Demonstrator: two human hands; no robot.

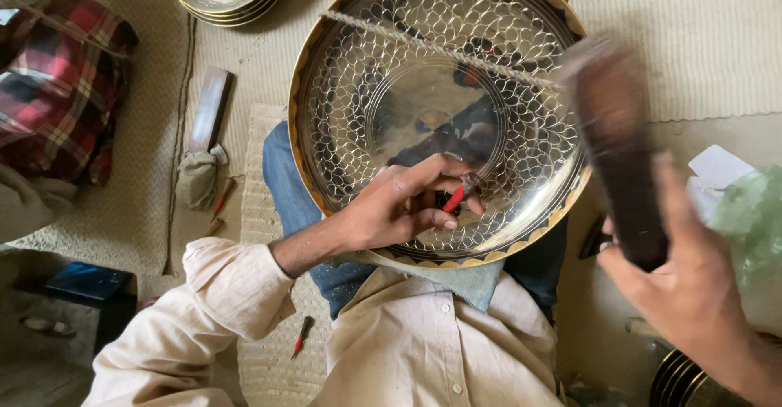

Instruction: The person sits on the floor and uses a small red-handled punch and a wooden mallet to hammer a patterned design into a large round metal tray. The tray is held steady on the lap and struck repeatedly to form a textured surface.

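R hand (692, 285) grips blurred dark mallet (615, 142); shiny scale-engraved tray (366, 73) w/ dark rim.

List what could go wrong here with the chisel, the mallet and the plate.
1. The left hand pinches the red chisel close to its tip; a mallet blow off-line from the right hand might hit the fingers.
2. The engraved plate leans on the lap, with a cord across it; it might shift, so the chisel skids and scratches it.
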